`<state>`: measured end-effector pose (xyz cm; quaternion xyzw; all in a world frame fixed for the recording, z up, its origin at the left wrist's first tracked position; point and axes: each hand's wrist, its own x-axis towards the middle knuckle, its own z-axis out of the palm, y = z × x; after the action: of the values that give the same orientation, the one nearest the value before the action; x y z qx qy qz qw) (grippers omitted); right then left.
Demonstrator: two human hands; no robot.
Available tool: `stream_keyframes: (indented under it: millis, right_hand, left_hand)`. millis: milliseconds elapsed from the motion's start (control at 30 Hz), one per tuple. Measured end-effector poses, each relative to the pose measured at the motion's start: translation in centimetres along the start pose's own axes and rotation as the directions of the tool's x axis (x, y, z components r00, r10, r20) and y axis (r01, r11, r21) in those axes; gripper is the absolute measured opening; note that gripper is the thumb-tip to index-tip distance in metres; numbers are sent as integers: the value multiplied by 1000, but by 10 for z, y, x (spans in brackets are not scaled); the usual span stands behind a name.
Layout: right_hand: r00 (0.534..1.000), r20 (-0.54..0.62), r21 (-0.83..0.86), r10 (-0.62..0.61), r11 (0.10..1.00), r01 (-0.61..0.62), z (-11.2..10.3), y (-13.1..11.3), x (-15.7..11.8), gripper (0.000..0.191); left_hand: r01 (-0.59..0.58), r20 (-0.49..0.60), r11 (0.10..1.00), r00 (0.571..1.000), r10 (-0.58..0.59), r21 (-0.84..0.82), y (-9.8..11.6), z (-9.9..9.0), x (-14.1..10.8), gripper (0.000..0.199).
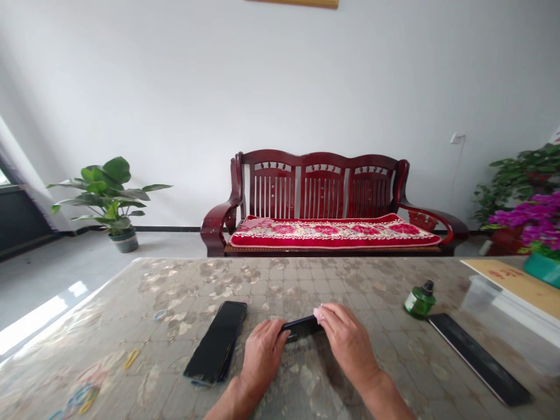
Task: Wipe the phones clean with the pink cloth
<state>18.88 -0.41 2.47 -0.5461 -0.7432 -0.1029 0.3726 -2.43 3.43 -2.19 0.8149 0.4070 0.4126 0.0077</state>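
Note:
My left hand (265, 353) is closed around one end of a dark phone (304, 328), which is tilted so that it shows as a narrow band above the table. Against its other end, my right hand (345, 335) pinches a small pink piece (317, 315) of what may be cloth or sponge. Most of that piece is hidden by the fingers. Left of my hands, a phone with a black screen (216, 344) lies on the table, with something blue-edged beneath it.
The table (280, 280) has a patterned cover under clear film. Several coloured loops (83, 396) lie at left. On the right are a green bottle (420, 300), a long black flat object (479, 357), a clear plastic box (494, 303) and a flowerpot (542, 268). Beyond stands a wooden bench (321, 186).

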Motion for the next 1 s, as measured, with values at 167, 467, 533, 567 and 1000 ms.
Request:
stream_keyframes:
  millis: [167,467,533,567,1000]
  right_hand:
    - [999,-18,24,37,999,-36,2,1,0,23]
    - [996,-2,120,-84,989,84,25,-40,1,19]
    - [994,1,121,-109,987,108,30,-52,3,19]
    - [993,4,119,-116,986,115,31,-54,4,19]
    - [995,-92,20,-31,999,33,2,21,-4,22]
  left_hand:
    - [-13,3,1000,1000,13,-6,-1,0,-1,35]
    - [-38,19,999,999,38,-8,1,-4,1,37]
    - [-38,17,999,999,38,-12,1,-5,2,38]
    - [-35,15,999,999,35,-14,1,-6,2,38]
    - [-15,1,999,1000,15,30,-4,-3,1,41]
